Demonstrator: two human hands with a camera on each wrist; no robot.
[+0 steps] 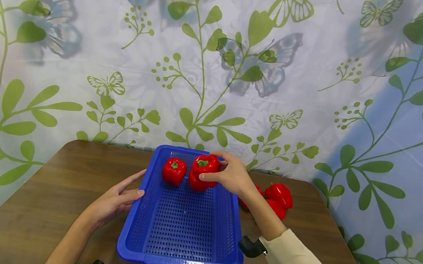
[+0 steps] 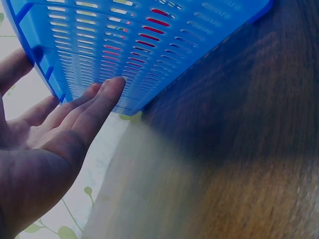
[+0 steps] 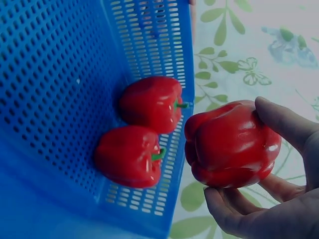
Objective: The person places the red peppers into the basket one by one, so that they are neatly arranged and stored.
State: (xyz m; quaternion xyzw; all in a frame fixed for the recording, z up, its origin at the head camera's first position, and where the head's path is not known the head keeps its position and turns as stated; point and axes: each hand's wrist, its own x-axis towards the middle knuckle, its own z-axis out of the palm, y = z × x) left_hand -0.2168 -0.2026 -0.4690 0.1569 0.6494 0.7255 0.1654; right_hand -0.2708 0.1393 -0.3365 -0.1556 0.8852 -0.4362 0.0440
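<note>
A blue perforated plastic basket [image 1: 178,262] stands on the table. My right hand [image 1: 233,176] grips a glossy red bell pepper [image 3: 232,144] between thumb and fingers, over the basket's far right part. Below the held one, a second red bell pepper [image 1: 197,184] lies in the basket, partly covered from above. To its left sits another red bell pepper [image 1: 173,172] with a green stem. At the basket's left side, my left hand [image 1: 111,203] has its thumb at the rim, and its fingers [image 2: 102,107] reach out fairly straight along the slotted outer wall.
Several more red bell peppers [image 1: 280,195] lie on the brown wooden table [image 1: 311,261] right of the basket, partly behind my right forearm. A curtain [image 1: 220,62] with leaves and butterflies hangs just behind the table's far edge.
</note>
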